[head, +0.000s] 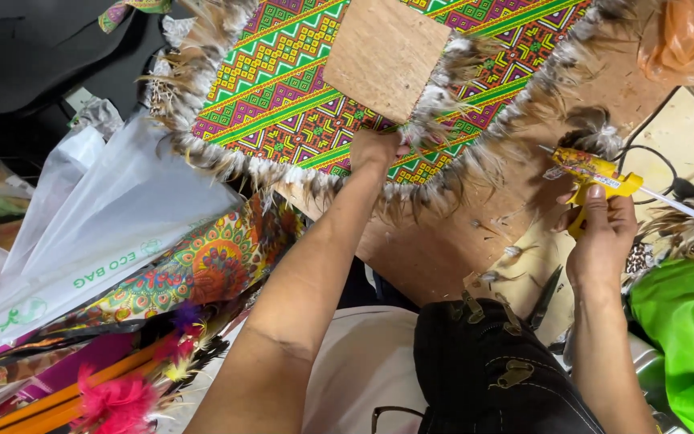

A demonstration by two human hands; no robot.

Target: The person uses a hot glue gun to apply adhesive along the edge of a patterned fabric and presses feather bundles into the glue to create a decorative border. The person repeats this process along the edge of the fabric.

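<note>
Patterned panel [299, 88] runs off the top edge (left hand's [375, 149] fingers hidden).

Feather-edged patterned panel [299, 88] lies flat on board, cardboard square [383, 55] on top; yellow glue gun [596, 173] held upright beside it, nozzle left.

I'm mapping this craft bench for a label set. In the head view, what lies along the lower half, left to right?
Pink feathers → white plastic bag → left hand → yellow glue gun in the right hand → green bag.
</note>
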